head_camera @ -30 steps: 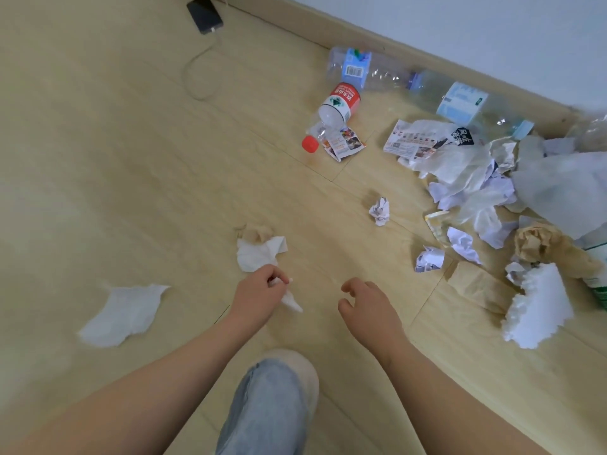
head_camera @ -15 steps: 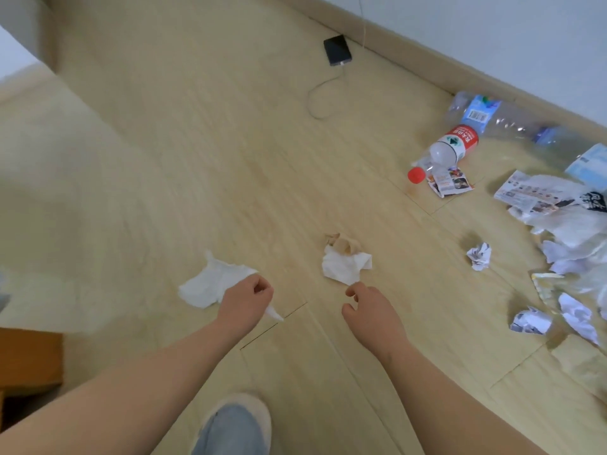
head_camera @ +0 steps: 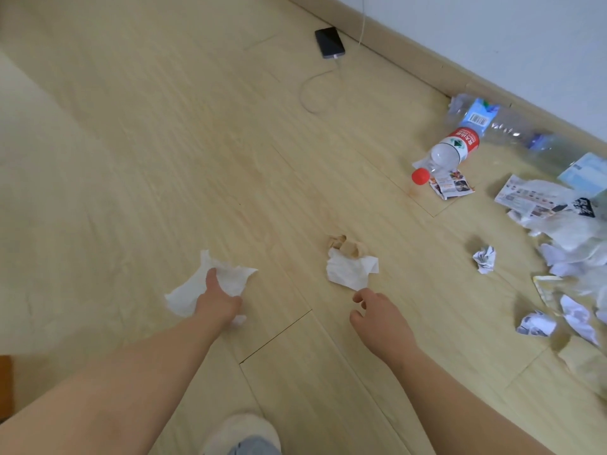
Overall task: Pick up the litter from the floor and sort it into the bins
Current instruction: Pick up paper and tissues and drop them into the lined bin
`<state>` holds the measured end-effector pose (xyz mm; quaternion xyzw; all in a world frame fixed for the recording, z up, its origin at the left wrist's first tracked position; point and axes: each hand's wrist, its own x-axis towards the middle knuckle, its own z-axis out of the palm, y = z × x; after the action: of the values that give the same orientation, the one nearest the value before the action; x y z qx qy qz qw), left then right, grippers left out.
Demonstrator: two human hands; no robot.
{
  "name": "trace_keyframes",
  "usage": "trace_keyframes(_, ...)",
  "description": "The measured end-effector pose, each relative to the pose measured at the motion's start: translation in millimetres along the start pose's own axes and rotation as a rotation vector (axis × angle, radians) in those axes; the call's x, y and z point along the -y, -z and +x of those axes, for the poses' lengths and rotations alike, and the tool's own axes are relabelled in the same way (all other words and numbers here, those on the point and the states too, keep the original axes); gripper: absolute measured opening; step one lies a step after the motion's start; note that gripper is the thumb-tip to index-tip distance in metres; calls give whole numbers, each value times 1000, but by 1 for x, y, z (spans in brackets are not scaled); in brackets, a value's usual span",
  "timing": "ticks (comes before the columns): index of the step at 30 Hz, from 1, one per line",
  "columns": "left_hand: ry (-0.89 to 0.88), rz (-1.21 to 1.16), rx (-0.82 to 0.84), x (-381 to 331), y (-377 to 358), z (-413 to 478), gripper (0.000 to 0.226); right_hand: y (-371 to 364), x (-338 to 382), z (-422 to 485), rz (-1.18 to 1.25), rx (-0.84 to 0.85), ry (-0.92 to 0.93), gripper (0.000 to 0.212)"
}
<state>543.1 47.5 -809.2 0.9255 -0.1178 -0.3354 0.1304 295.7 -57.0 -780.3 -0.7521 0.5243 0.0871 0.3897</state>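
A flat white tissue [head_camera: 226,279] lies on the wooden floor, and my left hand [head_camera: 218,300] rests on it, fingers closing over its middle. A small white tissue scrap [head_camera: 240,320] sticks out under that hand. A second white tissue [head_camera: 349,270] lies to the right with a brown paper scrap [head_camera: 345,245] touching its far side. My right hand [head_camera: 377,318] hovers just in front of this tissue, fingers loosely curled and holding nothing. No bin is in view.
A red-capped bottle [head_camera: 451,149] and clear bottles [head_camera: 489,118] lie by the skirting board. Crumpled paper balls [head_camera: 484,260] and a heap of paper litter [head_camera: 565,231] fill the right side. A phone [head_camera: 329,42] on a cable lies farther off. My shoe [head_camera: 243,431] is below.
My view swung left. My left hand carried its small tissue scrap leftwards and came down on the flat white tissue. My right hand stayed near the second tissue.
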Motion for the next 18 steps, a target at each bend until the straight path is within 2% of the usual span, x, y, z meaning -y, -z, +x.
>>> trace_keyframes(3, -31, -79, 11, -6, -12, -7, 41, -1, -1, -1, 8, -1, -10, 36)
trace_keyframes(6, -118, -45, 26, -17, -23, -10, 19, -2, 0, -2, 48, -12, -14, 36)
trace_keyframes(10, -259, -74, 91, -52, -33, -32, 20, 6, 2, -4, 217, -74, -27, 32)
trace_keyframes(14, -484, -191, 117, -106, -38, -70, 12, 26, -1, -7, 491, -185, -96, 24)
trace_keyframes(18, -636, -219, 200, -164, -47, -111, 11, 55, -11, -13, 851, -261, -193, 20)
